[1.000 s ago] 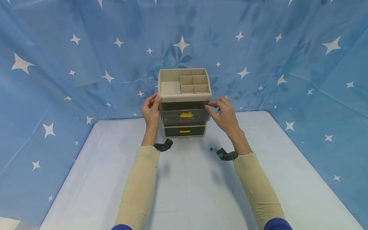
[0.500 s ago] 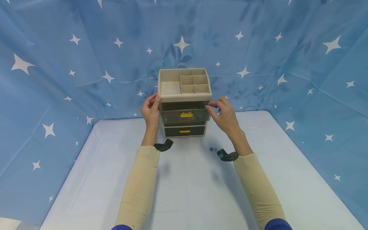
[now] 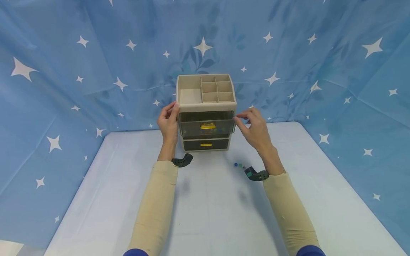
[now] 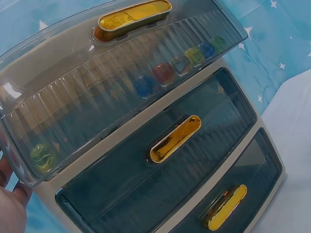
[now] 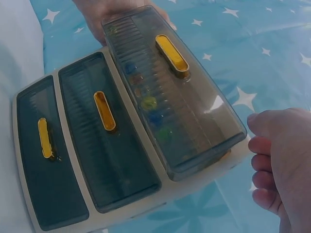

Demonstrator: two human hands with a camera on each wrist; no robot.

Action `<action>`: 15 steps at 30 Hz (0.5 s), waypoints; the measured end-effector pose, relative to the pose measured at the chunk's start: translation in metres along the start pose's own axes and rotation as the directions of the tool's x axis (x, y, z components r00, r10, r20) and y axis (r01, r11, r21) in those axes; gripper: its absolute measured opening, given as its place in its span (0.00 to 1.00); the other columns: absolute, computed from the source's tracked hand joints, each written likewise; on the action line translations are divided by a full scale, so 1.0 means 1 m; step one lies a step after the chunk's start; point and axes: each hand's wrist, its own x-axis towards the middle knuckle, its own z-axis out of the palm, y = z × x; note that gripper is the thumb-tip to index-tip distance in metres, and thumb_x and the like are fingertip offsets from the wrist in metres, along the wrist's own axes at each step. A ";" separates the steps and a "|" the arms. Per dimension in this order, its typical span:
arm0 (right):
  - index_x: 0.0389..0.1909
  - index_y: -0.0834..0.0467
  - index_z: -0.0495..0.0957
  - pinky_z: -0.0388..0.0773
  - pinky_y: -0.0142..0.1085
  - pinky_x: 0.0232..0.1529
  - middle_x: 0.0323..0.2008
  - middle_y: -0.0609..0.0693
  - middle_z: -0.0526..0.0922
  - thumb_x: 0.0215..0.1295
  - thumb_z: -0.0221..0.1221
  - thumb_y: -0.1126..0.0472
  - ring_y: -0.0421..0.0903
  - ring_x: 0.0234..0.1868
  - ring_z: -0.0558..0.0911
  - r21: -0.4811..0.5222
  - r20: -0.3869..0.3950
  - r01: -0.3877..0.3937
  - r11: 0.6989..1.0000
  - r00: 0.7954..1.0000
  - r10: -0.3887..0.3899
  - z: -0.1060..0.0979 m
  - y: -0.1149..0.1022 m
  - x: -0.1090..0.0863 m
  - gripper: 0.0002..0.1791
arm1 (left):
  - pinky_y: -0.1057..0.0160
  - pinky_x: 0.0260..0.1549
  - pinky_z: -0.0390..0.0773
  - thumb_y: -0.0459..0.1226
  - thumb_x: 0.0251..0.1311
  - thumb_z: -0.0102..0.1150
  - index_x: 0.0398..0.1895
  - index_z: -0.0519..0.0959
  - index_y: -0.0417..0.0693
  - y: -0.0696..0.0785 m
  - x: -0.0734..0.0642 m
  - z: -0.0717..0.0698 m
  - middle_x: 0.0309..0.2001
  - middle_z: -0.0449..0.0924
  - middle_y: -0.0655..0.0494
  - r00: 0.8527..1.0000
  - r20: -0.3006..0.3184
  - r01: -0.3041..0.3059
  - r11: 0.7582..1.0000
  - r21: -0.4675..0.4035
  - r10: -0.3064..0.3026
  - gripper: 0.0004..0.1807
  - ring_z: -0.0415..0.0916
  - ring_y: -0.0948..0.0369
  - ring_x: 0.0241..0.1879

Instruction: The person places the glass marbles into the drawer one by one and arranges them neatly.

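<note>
A beige drawer organizer stands at the back of the table, its divided top tray uncovered. Its clear top drawer is pulled out, with yellow handle. Several glass marbles, among them a red one, lie inside along the drawer's front. My left hand holds the organizer's left side near the top front corner, thumb in front. Beside the drawer's right end is my right hand, fingers loosely bent, holding nothing. In the right wrist view a small gap separates its fingertips from the drawer corner.
The two lower drawers, a middle one and a bottom one, are closed. A blue marble and a greenish one lie on the white table below the right hand. A blue starry curtain hangs close behind.
My right hand has moved slightly right, away from the right edge of the top drawer. The left hand stays in place, and the drawer remains pulled out.
</note>
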 end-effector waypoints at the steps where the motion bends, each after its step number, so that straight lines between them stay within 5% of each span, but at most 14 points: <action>1: 0.42 0.67 0.82 0.79 0.47 0.42 0.41 0.60 0.80 0.66 0.65 0.61 0.54 0.43 0.78 0.004 -0.006 0.005 1.000 1.000 -0.005 -0.001 0.000 0.000 0.12 | 0.70 0.35 0.76 0.36 0.64 0.65 0.52 0.82 0.32 0.005 -0.002 0.001 0.32 0.82 0.68 1.000 0.003 0.004 1.000 0.000 -0.004 0.18 0.75 0.68 0.32; 15: 0.43 0.66 0.81 0.76 0.43 0.40 0.40 0.60 0.82 0.66 0.65 0.62 0.54 0.42 0.79 -0.023 -0.020 -0.019 1.000 1.000 0.018 -0.004 0.007 -0.015 0.11 | 0.71 0.35 0.77 0.36 0.64 0.65 0.52 0.82 0.32 0.004 -0.001 0.001 0.32 0.82 0.67 1.000 -0.004 0.014 1.000 -0.005 -0.014 0.18 0.75 0.67 0.32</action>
